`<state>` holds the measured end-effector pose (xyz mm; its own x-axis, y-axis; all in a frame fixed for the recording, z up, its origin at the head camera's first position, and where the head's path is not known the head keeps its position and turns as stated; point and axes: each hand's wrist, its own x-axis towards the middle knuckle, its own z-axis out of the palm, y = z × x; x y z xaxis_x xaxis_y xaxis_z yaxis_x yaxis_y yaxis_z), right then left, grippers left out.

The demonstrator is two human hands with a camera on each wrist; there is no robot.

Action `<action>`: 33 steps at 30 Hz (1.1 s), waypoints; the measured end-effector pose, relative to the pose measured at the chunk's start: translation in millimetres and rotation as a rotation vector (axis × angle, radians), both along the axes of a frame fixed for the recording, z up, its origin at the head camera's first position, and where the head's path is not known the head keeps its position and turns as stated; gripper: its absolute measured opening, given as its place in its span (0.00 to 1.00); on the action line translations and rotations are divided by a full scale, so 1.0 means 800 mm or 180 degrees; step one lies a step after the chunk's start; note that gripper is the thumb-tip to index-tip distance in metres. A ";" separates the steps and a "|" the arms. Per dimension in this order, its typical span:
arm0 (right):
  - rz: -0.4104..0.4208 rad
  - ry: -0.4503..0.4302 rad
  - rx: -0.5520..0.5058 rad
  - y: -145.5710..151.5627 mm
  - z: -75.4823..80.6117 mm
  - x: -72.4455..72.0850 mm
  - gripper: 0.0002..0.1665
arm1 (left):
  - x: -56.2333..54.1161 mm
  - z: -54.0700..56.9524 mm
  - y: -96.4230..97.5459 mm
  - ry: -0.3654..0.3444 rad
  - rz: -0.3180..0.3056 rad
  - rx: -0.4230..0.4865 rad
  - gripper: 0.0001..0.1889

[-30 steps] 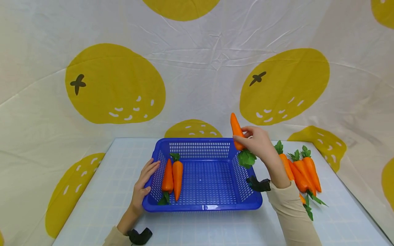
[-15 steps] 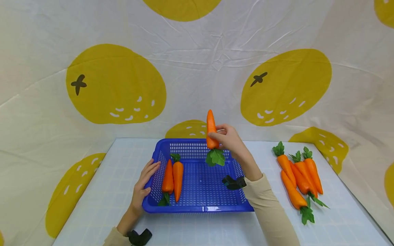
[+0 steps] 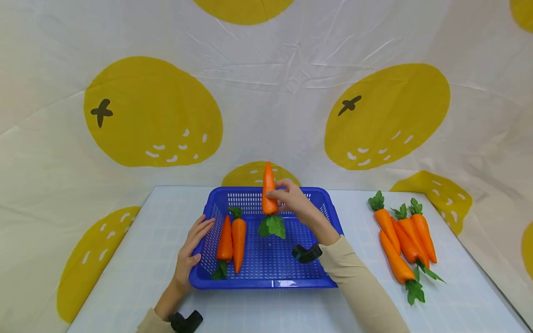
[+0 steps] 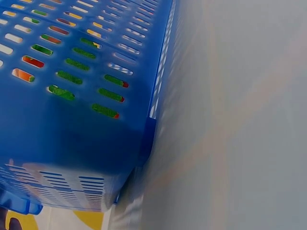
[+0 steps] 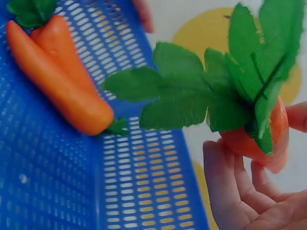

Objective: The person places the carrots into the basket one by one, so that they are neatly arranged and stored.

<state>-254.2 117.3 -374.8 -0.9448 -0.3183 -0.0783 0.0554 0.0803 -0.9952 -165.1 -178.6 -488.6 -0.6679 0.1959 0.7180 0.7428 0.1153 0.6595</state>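
My right hand [image 3: 293,201] pinches an orange carrot [image 3: 269,189] between thumb and fingers, over the blue plastic basket [image 3: 291,283]. The carrot's tip points up and away, and its green leaves hang over the basket's inside. In the right wrist view those leaves [image 5: 192,91] cover much of the carrot's top. Two carrots lie side by side at the basket's left: one with leaves toward me [image 3: 225,240], the other with leaves at the far end [image 3: 239,240]. My left hand [image 3: 189,252] rests with extended fingers on the basket's left rim.
Several carrots [image 3: 410,240] lie in a loose pile on the light checked table [image 3: 466,296], to the right of the basket. Behind the table hangs a pale cloth [image 3: 270,115] printed with big yellow fruit. Each wrist wears a black strap [image 3: 307,254].
My right hand has carried the carrot leftward from the basket's right rim to above its middle, then slightly lower. The left hand has stayed on the left rim.
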 end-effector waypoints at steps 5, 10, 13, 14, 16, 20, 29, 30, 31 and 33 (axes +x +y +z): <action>0.0120 -0.0021 0.0338 -0.010 -0.007 0.002 0.30 | 0.000 0.001 -0.001 -0.0031 0.0020 -0.0023 0.29; 0.0346 -0.0120 0.0520 -0.017 -0.014 0.005 0.37 | 0.000 0.002 -0.002 -0.0052 0.0032 -0.0031 0.29; 0.0498 -0.0161 0.0570 -0.020 -0.019 0.006 0.40 | 0.000 0.002 -0.002 -0.0084 0.0041 -0.0041 0.29; 0.0546 -0.0180 0.0585 -0.021 -0.021 0.006 0.41 | 0.000 0.002 -0.002 -0.0096 0.0046 -0.0044 0.29; 0.0636 -0.0215 0.0595 -0.023 -0.026 0.007 0.42 | 0.000 0.002 -0.002 -0.0124 0.0056 -0.0051 0.29; 0.0791 -0.0314 0.0627 -0.028 -0.037 0.008 0.43 | 0.001 0.001 -0.002 -0.0145 0.0063 -0.0057 0.29; 0.0912 -0.0491 0.0796 -0.037 -0.059 0.009 0.45 | 0.000 0.000 -0.002 -0.0129 -0.0001 -0.0008 0.30; 0.0919 -0.0530 0.0813 -0.037 -0.061 0.009 0.45 | 0.000 0.000 -0.002 -0.0130 0.0000 -0.0010 0.30; 0.0925 -0.0559 0.0829 -0.038 -0.062 0.009 0.45 | 0.000 0.000 -0.002 -0.0122 -0.0007 -0.0006 0.30; 0.0952 -0.0607 0.0877 -0.039 -0.066 0.009 0.46 | 0.000 0.000 -0.002 -0.0121 -0.0009 -0.0004 0.30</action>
